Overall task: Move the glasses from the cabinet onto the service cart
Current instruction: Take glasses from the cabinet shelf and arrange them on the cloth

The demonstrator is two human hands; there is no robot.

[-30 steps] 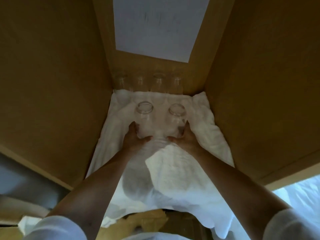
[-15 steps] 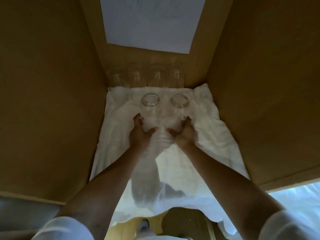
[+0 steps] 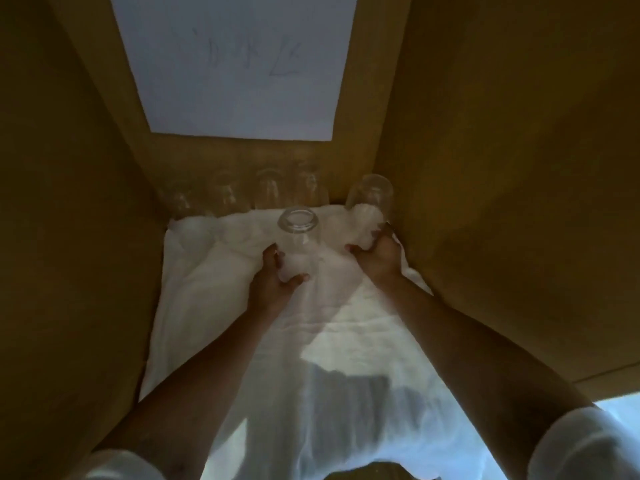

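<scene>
Cabinet walls (image 3: 86,237) hem both sides; back-row glasses (image 3: 266,192) block the rear.

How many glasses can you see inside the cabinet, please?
6: one glass in the left hand, one in the right hand, four faint ones along the back wall; others may be hidden.

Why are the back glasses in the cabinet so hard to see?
Head view: the cabinet is dim; the back-row glasses are clear against brown wood, faint. The left glass, in the left hand, reads better over the white cloth; the right glass, in the right hand, less so.
</scene>
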